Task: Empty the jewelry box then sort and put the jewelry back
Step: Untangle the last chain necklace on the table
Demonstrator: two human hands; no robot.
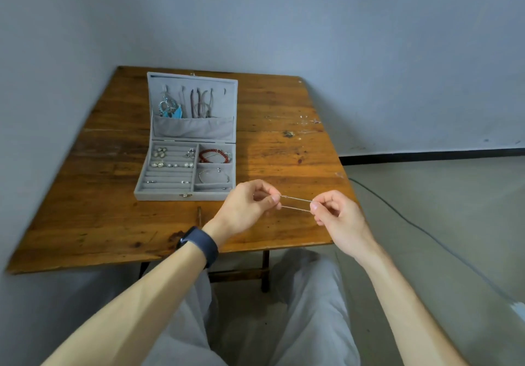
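Both grips are narrow. The left hand (244,206) and right hand (338,215) each pinch an end of a thin silver chain (295,198), doubled and taut above the near right of the worktop (284,152), just beside the open jewelry box (159,195).

We judge a light pull best, with the strands parallel, then a free lid hook.

The red bracelet (213,156) and bangle (213,175) fill the right compartments. The blue necklace (169,107) and cords crowd the hooks and may snag the chain.
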